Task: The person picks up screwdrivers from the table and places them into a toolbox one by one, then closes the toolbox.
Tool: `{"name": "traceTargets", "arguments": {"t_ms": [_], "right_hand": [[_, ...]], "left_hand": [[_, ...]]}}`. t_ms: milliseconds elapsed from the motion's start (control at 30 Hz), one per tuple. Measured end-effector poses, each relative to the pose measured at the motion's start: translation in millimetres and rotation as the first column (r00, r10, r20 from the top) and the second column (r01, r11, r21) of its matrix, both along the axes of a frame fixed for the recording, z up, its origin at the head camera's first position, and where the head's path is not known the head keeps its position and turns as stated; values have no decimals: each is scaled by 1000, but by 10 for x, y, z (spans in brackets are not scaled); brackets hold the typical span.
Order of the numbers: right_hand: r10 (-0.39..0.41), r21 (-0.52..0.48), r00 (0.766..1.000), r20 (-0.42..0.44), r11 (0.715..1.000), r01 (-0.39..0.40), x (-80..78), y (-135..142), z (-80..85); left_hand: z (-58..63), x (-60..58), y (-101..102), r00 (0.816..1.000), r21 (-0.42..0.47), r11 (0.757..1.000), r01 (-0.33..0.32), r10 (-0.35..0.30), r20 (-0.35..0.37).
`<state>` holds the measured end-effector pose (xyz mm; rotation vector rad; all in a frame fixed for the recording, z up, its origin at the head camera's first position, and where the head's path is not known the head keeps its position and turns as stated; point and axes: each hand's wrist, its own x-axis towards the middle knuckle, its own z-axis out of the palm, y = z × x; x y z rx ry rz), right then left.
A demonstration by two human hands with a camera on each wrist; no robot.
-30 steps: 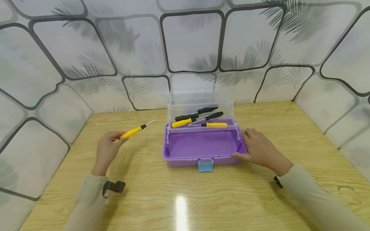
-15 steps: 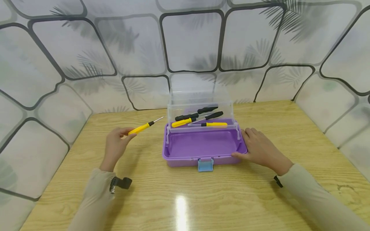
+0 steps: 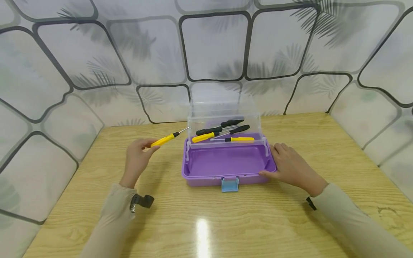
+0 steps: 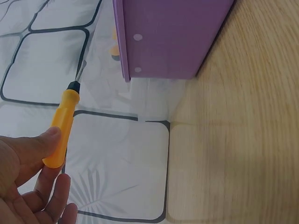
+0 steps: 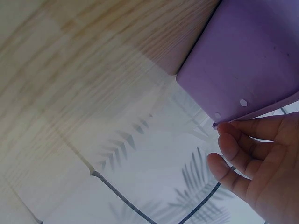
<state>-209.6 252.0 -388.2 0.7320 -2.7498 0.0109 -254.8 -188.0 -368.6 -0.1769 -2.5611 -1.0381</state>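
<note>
My left hand (image 3: 137, 159) pinches a yellow-handled screwdriver (image 3: 163, 139) by the end of its handle, the shaft slanting up to the right. Its tip is at the left edge of a clear upper tray in the head view; whether it touches cannot be told. In the left wrist view thumb and fingers hold the yellow handle (image 4: 63, 123). The purple toolbox (image 3: 204, 182) stands with its clear lid (image 3: 222, 105) raised. My right hand (image 3: 292, 166) grips the toolbox's right end, thumb on the front corner, fingers along the side rim (image 5: 261, 112).
Several screwdrivers with black or yellow handles, among them a yellow one (image 3: 242, 139) and a black one (image 3: 209, 131), lie in the raised clear tray. A light blue latch (image 3: 229, 184) hangs at the front. The wooden table (image 3: 258, 225) meets a patterned wall (image 3: 214, 46) behind.
My left hand has carried the yellow screwdriver rightward and slightly upward, toward the clear tray. The right hand and the toolbox have stayed where they were.
</note>
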Motion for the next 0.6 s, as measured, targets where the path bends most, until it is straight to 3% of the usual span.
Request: {"name": "traceTargets", "arguments": {"t_ms": [600], "right_hand": [[-2,-7,1000,1,1000,2,2,-2,-13]], "left_hand": [[72,-44,216,996,-24,995,92,-92,16]]}}
